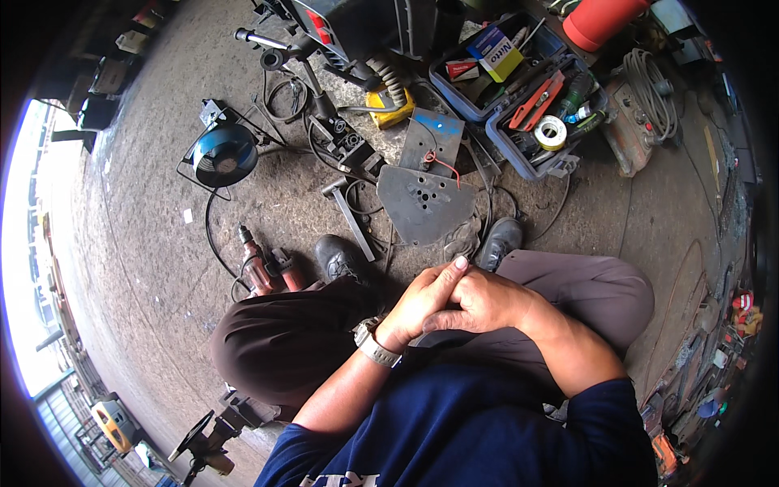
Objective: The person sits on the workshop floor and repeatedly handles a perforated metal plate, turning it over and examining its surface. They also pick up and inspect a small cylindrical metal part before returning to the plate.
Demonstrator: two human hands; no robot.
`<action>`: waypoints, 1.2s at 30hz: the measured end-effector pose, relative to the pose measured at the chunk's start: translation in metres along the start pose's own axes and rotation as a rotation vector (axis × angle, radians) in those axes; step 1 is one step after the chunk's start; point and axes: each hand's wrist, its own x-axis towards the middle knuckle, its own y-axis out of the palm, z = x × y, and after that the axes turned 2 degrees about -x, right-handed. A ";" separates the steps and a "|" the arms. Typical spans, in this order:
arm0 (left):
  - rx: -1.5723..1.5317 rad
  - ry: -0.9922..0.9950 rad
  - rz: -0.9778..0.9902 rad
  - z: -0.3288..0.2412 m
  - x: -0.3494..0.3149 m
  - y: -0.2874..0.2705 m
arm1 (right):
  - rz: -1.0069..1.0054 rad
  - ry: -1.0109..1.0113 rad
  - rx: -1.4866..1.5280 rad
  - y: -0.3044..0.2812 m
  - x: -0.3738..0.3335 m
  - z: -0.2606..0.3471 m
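Left hand [423, 302] and right hand [489, 300] clasp together; blue toolbox [505, 152] holds boxes [497, 55], tape roll [559, 131].

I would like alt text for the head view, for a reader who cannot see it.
A person clasps the left hand and right hand together over bent legs. Ahead are a dark metal plate with holes, a hammer and an open blue toolbox; a red drill lies at left.

Plate [418, 217] ahead of both boots [341, 258], drill [257, 269] left, toolbox [510, 156] farther ahead right
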 end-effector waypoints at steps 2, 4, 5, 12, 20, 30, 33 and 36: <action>-0.007 -0.006 -0.001 0.002 0.001 -0.001 | 0.005 0.015 -0.004 -0.001 0.000 0.003; 0.016 0.003 -0.006 0.002 0.001 -0.001 | 0.009 0.028 -0.007 -0.001 0.001 0.004; 0.028 0.009 -0.008 0.001 0.001 -0.001 | -0.011 0.024 0.001 -0.001 0.001 0.004; -0.100 -0.027 -0.080 0.008 0.005 0.000 | -0.056 0.005 -0.075 0.001 0.001 -0.003; 0.235 0.329 -0.082 0.002 0.000 -0.001 | -0.129 -0.072 -0.134 0.001 0.004 -0.005; 0.215 0.289 -0.103 0.000 -0.003 0.002 | -0.068 -0.013 -0.087 0.000 0.003 0.000; 0.178 0.292 -0.105 0.001 -0.003 0.003 | -0.052 0.003 -0.088 -0.002 0.002 0.004; 0.177 0.302 -0.114 0.002 -0.004 0.006 | -0.040 -0.005 -0.123 -0.004 0.001 0.005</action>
